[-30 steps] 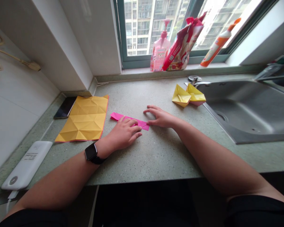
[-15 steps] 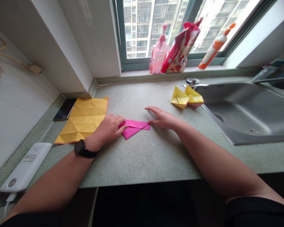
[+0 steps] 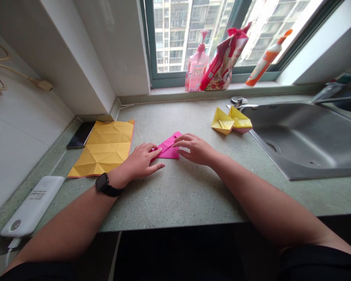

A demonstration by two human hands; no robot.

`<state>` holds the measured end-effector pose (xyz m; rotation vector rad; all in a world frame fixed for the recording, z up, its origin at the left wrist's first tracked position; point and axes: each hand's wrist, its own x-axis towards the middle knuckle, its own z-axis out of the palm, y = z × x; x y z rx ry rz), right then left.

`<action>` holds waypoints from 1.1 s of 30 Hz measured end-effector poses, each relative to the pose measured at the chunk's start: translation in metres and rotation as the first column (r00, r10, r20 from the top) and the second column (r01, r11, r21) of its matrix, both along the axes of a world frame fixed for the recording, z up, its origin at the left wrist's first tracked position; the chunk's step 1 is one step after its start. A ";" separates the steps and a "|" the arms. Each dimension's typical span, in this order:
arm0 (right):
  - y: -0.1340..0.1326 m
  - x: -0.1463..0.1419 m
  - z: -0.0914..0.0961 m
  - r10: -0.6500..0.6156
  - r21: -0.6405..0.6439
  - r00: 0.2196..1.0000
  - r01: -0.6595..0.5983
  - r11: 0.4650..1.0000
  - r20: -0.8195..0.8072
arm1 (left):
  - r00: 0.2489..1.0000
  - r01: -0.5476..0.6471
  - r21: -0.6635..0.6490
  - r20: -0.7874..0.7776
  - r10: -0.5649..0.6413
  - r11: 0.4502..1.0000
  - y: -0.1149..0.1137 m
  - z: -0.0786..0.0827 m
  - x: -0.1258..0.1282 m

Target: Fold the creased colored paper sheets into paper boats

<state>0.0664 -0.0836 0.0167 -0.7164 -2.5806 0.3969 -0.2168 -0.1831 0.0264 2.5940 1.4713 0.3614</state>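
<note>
Resting on the pink origami paper (image 3: 169, 147), both hands are recorded with the grip open, neither clenched nor pinching. The fingers of the left hand (image 3: 139, 162) are laid against the sheet's left corner, and the curved fingers of the right hand (image 3: 194, 150) are spread over its right part. The sheet is lying flat on the speckled stone tabletop (image 3: 181, 199), between the two hands, and is folded into a layered shape with a diagonal flap uppermost. A folding step is judged to be in hand; the position is assessed as calling for the flap to be aligned and its crease pressed flat. Part of the sheet is hidden beneath the fingers of both hands, so its full outline and the alignment of its edges cannot be confirmed. To the left, a creased yellow paper sheet (image 3: 102, 150) is lying beside a phone (image 3: 81, 134), and a white power bank (image 3: 32, 207) is placed near the tabletop's edge. To the right, two folded yellow paper boats (image 3: 231, 121) are positioned beside a steel sink (image 3: 304, 136). A pink pump bottle (image 3: 196, 70) is standing on the windowsill.
</note>
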 end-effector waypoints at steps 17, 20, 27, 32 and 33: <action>0.003 -0.001 -0.010 -0.161 -0.018 0.985 0.163 0.987 0.059 | 0.988 0.060 -0.043 0.142 -0.054 0.997 -0.002 -0.002 0.005; 0.004 0.000 -0.014 -0.125 0.059 0.992 0.124 0.990 0.015 | 0.989 0.053 -0.031 0.142 -0.049 0.998 -0.002 -0.004 0.005; 0.002 -0.003 -0.016 -0.016 0.106 0.995 0.006 0.994 0.095 | 0.987 0.054 -0.015 0.155 -0.051 0.998 -0.001 -0.003 0.007; 0.000 -0.003 -0.013 -0.031 0.074 0.993 0.023 0.997 0.111 | 0.987 0.068 0.039 0.141 -0.073 0.997 0.000 -0.001 0.006; 0.000 -0.003 -0.013 -0.032 0.071 0.993 0.024 0.997 0.111 | 0.987 0.071 0.050 0.140 -0.078 0.996 0.000 0.000 0.005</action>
